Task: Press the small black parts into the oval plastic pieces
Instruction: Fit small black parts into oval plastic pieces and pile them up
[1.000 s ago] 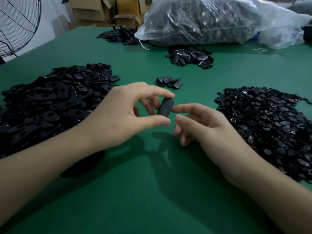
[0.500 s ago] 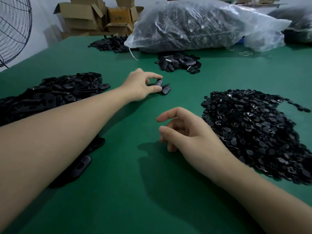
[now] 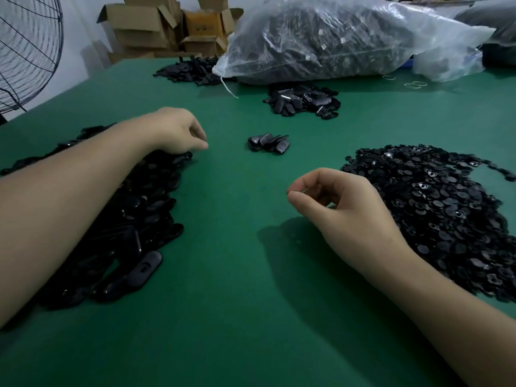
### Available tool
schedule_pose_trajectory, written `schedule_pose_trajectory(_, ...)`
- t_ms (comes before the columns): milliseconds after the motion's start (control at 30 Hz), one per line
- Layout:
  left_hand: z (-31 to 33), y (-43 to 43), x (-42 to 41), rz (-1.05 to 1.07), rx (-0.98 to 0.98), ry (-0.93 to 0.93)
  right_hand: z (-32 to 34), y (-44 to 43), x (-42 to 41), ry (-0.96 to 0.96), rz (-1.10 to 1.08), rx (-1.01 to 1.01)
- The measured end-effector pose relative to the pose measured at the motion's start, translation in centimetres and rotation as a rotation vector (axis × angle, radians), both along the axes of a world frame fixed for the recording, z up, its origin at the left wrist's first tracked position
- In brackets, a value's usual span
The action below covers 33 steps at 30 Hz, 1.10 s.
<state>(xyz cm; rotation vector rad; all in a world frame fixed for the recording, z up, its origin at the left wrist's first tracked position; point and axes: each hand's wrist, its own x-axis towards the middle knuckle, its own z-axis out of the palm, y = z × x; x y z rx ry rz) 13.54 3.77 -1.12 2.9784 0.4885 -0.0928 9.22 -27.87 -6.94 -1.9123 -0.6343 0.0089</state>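
My left hand rests on the far edge of the big pile of black oval plastic pieces at the left. Its fingers curl down onto the pile, and their undersides are hidden, so I cannot make out whether they pinch a piece. My right hand hovers over the green table with loosely curled fingers and nothing in them. It sits just left of the heap of small black parts. A small cluster of oval pieces lies in the middle, beyond both hands.
Another heap of black pieces lies further back, in front of a large clear plastic bag full of parts. More black pieces and cardboard boxes are at the far left, and a fan's wire guard stands off the left edge.
My left hand set the oval piece down with the small middle cluster, then drew back left onto the big pile. My right hand stayed in place, empty and loosely curled.
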Motion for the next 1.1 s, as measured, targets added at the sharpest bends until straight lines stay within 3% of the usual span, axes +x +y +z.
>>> schedule_pose_trajectory(233,-1.0,0.5,-1.6,-0.003,0.318,0.067,0.2,-0.2,0.0,-0.038,-0.014,-0.008)
schedule_pose_trajectory(667,-1.7,0.1,-3.1,-0.088,0.416,-0.191,0.2,-0.3,0.3,-0.029,-0.028,-0.005)
schedule_pose_trajectory(800,-1.2,-1.2,-4.1,-0.188,0.320,-0.382,0.2,-0.4,0.3,-0.022,-0.039,0.013)
schedule_pose_trajectory(1000,-1.7,-7.3,-7.5,-0.412,-0.096,-0.720,0.4,-0.1,-0.2,-0.032,-0.023,-0.002)
schedule_pose_trajectory(1100,-2.5,-10.4,-9.8,-0.523,-0.220,-0.792,0.5,0.1,-0.5,0.003,0.056,0.002)
